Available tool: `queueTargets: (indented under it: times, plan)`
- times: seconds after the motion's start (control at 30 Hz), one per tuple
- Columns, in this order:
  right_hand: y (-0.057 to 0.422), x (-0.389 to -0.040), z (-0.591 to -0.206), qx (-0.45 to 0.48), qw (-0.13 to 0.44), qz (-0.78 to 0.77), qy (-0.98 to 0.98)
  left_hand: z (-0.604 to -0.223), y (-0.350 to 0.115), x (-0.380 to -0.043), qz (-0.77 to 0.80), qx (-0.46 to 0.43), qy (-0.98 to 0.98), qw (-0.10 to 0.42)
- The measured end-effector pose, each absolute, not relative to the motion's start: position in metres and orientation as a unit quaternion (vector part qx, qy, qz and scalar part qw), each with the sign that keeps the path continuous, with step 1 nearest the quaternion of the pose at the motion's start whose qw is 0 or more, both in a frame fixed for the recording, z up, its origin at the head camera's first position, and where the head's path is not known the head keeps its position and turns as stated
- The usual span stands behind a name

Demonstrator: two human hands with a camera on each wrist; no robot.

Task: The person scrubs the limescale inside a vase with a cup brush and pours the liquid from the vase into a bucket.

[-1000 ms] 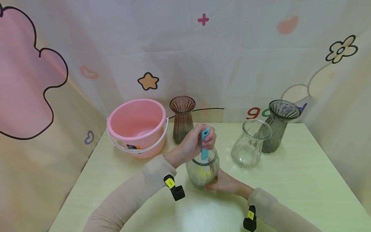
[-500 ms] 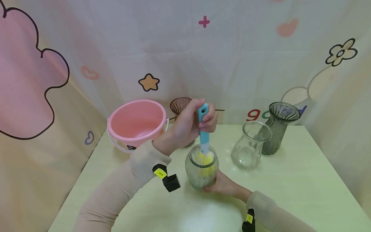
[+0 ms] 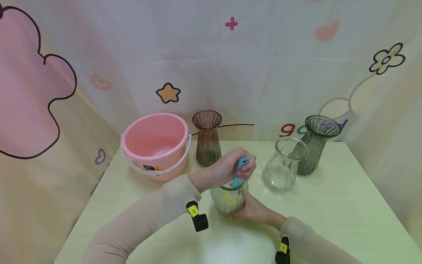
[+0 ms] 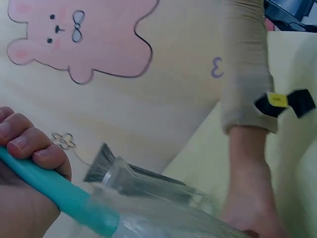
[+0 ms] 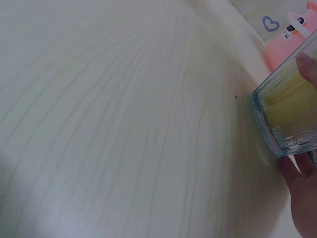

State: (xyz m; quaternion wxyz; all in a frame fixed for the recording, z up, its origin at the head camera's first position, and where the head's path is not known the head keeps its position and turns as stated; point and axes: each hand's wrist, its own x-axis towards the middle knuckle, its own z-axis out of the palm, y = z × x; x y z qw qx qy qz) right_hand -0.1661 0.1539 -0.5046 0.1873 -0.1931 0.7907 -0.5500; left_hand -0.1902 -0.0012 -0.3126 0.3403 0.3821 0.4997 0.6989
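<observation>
My left hand (image 3: pixel 227 169) grips the blue handle (image 3: pixel 238 179) of a bottle brush. The brush's yellow head is down inside a round, ribbed glass vase (image 3: pixel 221 200), seen blurred through the wall. My right hand (image 3: pixel 253 209) holds that vase low on its right side, by the base. In the left wrist view the fingers (image 4: pixel 37 146) curl over the turquoise brush handle (image 4: pixel 59 191). From the right wrist the vase (image 5: pixel 282 109) looks tilted, with yellow showing through its glass and a thumb and fingers about it.
A pink bucket (image 3: pixel 179 161) with a white handle stands at the back left. Beside it is a brownish-pink glass vase (image 3: pixel 207 143). To the right stand a clear glass vase (image 3: pixel 280 172) and a grey fluted vase (image 3: pixel 311 154). A printed curtain (image 3: pixel 263 73) hangs behind the table (image 3: pixel 346 205).
My left hand rose with the brush, lifting its yellow head towards the vase's mouth, then came down again, the handle now tilted to the right. My right hand stays on the vase.
</observation>
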Motion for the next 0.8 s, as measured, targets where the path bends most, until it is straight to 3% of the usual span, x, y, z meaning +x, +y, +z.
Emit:
queueTargets:
  times: [0.43, 0.8]
  plan:
    - [0.153, -0.165, -0.507, -0.199, 0.182, -0.560, 0.784, -0.319, -0.007, -0.189, 0.679, 0.416, 0.489, 0.355]
    - [0.146, -0.158, -0.488, -0.216, 0.167, -0.568, 0.777, -0.271, -0.018, -0.189, 0.679, 0.482, 0.451, 0.321]
